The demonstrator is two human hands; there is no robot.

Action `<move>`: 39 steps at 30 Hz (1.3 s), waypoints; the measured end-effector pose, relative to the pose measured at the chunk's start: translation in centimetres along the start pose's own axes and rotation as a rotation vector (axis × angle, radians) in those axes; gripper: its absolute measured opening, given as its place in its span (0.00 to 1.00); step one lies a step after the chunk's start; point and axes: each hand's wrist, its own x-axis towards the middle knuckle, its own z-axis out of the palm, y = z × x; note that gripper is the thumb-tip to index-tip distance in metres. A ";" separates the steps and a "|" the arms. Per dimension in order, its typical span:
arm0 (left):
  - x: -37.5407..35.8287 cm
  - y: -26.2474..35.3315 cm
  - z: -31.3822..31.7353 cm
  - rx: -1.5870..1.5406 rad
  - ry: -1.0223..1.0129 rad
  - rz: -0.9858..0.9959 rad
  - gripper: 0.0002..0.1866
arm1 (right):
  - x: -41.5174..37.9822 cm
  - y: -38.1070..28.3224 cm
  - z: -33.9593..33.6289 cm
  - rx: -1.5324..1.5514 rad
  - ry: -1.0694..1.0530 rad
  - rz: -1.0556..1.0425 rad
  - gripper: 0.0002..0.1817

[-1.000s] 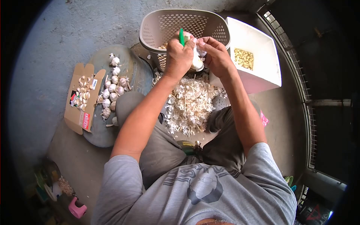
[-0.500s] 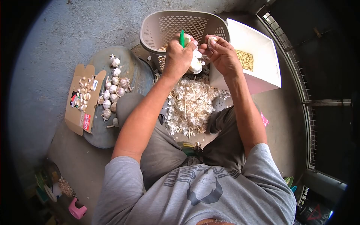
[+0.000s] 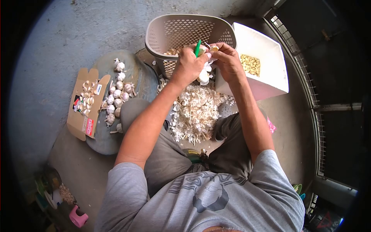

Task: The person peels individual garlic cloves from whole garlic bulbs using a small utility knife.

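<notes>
My left hand [image 3: 187, 65] is closed around a small knife with a green handle [image 3: 198, 48]. White papery garlic [image 3: 203, 77], perhaps part of a bulb, hangs below the same hand. Between its fingertips, my right hand [image 3: 228, 62] pinches a garlic clove [image 3: 213, 48], right beside the knife. Both hands meet over the front rim of a taupe perforated basket [image 3: 152, 46], which holds cloves in their skins [image 3: 173, 51]. Below them, a heap of garlic peel [image 3: 195, 112] lies on the floor between my legs.
Right of the basket stands a white foam box [image 3: 266, 42] with peeled cloves [image 3: 250, 65] inside. At the left, whole garlic bulbs [image 3: 117, 93] and an open cardboard box [image 3: 73, 120] of cloves rest on a round grey-blue surface [image 3: 101, 141]. A pink plastic object [image 3: 78, 216] is at lower left.
My two hands have come together. The knife has shifted right and its handle now tilts toward the clove in my right hand.
</notes>
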 end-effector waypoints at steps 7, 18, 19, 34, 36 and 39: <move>0.4 -0.8 -0.5 -0.019 -0.001 -0.017 0.12 | -0.1 -0.8 -0.3 -0.334 -0.089 -0.098 0.11; 0.3 -1.0 -0.8 0.231 0.028 0.062 0.15 | -0.7 -0.8 0.5 -0.723 -0.071 -0.165 0.14; 0.3 -1.2 -0.8 0.290 0.039 0.107 0.15 | -0.8 -0.7 0.5 -0.756 -0.064 -0.166 0.15; 0.1 0.2 -1.0 0.229 0.017 -0.017 0.13 | -0.9 -1.6 0.1 -0.468 -0.109 -0.071 0.13; 0.3 0.0 -1.1 0.158 0.010 -0.020 0.13 | -0.7 -1.5 0.1 -0.537 -0.100 -0.136 0.13; 0.2 0.2 -1.0 0.119 -0.011 -0.042 0.13 | -1.3 -1.5 0.9 -0.914 -0.043 -0.171 0.12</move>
